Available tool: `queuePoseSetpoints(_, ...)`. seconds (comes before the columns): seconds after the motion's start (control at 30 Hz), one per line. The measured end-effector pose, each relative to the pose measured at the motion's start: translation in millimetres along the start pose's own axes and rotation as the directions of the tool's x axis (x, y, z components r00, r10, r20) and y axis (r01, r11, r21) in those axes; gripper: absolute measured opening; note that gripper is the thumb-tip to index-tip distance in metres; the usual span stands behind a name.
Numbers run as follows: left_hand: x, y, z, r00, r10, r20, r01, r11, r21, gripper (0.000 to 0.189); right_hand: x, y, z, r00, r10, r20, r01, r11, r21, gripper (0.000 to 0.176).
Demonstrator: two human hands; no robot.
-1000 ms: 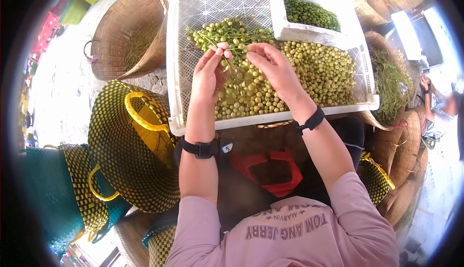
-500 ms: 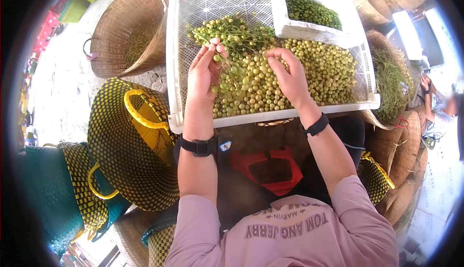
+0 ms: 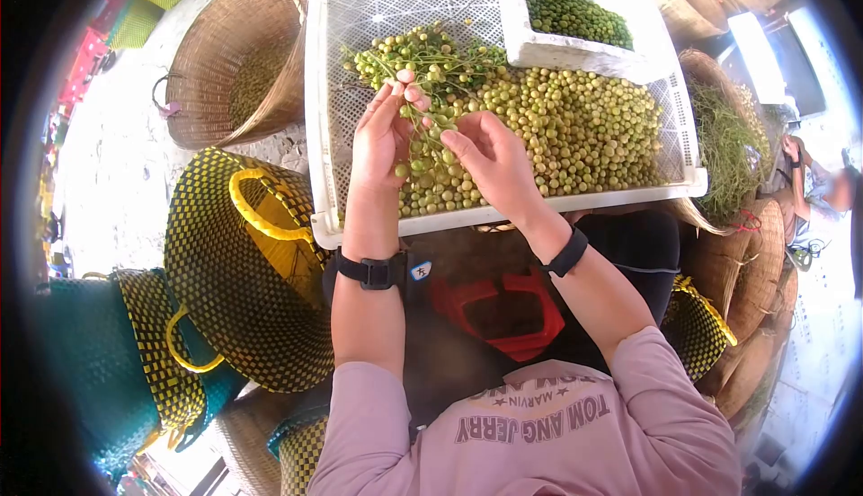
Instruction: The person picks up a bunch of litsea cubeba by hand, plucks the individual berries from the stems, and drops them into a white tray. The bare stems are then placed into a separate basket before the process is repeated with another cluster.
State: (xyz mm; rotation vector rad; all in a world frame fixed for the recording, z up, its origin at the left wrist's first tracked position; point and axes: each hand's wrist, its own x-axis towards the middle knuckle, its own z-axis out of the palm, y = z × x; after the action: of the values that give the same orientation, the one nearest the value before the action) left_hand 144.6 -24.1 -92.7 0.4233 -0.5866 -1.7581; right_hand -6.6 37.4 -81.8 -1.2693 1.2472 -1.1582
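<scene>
My left hand (image 3: 381, 141) is closed, thumb and fingertips pinching the thin stem of a sprig of green berries (image 3: 419, 141) that hangs down beside the palm. To its right, my right hand (image 3: 496, 162) has thumb and forefinger pressed together at the berries on that sprig. Both hands are over a white plastic mesh tray (image 3: 548, 203). Round yellow-green loose berries (image 3: 593, 132) cover the tray's middle and right. Above my hands lies a heap of berries on stems (image 3: 431, 56).
A white foam box (image 3: 575, 57) holding small dark green berries (image 3: 575, 18) sits in the tray's far right corner. Wicker basket (image 3: 207, 56) and black-yellow woven basket (image 3: 234, 289) stand left. At right are bare stems (image 3: 724, 155) in a basket and another person (image 3: 814, 186).
My right hand has moved left and slightly down, from over the loose berries to the sprig, its fingers drawing together. My left hand keeps its hold on the stem.
</scene>
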Motion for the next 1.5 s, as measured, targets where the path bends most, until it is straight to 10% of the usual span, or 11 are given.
queuePoseSetpoints(0.3,5,5,-17,0.995,-0.048,0.083,0.082,0.880,-0.468,0.011,0,8,-21,0.998,0.054,-0.023,-0.051,0.992,0.112,0.017)
queuePoseSetpoints(0.37,5,2,-17,0.997,-0.040,0.071,0.071,0.857,-0.510,0.009,4,14,-25,0.941,-0.305,-0.145,0.210,0.864,-0.457,0.018)
queuePoseSetpoints(0.43,7,0,-16,0.995,-0.043,0.086,0.086,0.796,-0.600,0.009,5,1,-20,0.924,-0.346,-0.164,0.243,0.861,-0.447,0.014)
queuePoseSetpoints(0.7,6,-3,-8,0.997,-0.057,0.050,0.073,0.900,-0.430,0.021,11,-23,4,0.867,-0.497,-0.029,0.438,0.789,-0.431,0.009)
queuePoseSetpoints(0.9,-2,2,6,0.994,0.046,-0.103,-0.039,0.997,0.067,0.024,8,-31,8,0.869,-0.494,0.036,0.420,0.696,-0.582,0.015)
queuePoseSetpoints(1.03,0,-2,2,0.996,0.065,-0.055,-0.060,0.994,0.088,0.025,13,-15,8,0.870,-0.490,0.050,0.413,0.669,-0.618,0.014)
queuePoseSetpoints(1.1,1,-1,-2,0.993,0.081,-0.087,-0.074,0.994,0.077,0.025,13,-10,7,0.979,-0.203,-0.020,0.199,0.972,-0.127,0.013)
queuePoseSetpoints(1.17,5,0,-10,0.989,0.090,-0.116,-0.082,0.994,0.067,0.026,17,-8,-3,1.000,-0.020,0.001,0.020,0.996,0.083,0.015)
queuePoseSetpoints(1.3,9,1,-24,0.989,0.049,-0.137,-0.076,0.977,-0.197,0.025,21,9,-19,0.993,-0.039,-0.115,0.042,0.999,0.025,0.011)
queuePoseSetpoints(1.37,11,0,-29,0.991,0.011,-0.133,-0.059,0.930,-0.364,0.024,21,20,-23,0.832,-0.503,-0.233,0.334,0.790,-0.513,0.007)
queuePoseSetpoints(1.5,12,2,-25,0.972,0.024,-0.234,-0.104,0.937,-0.335,0.018,-10,10,-9,0.916,-0.400,-0.036,0.362,0.860,-0.360,0.008)
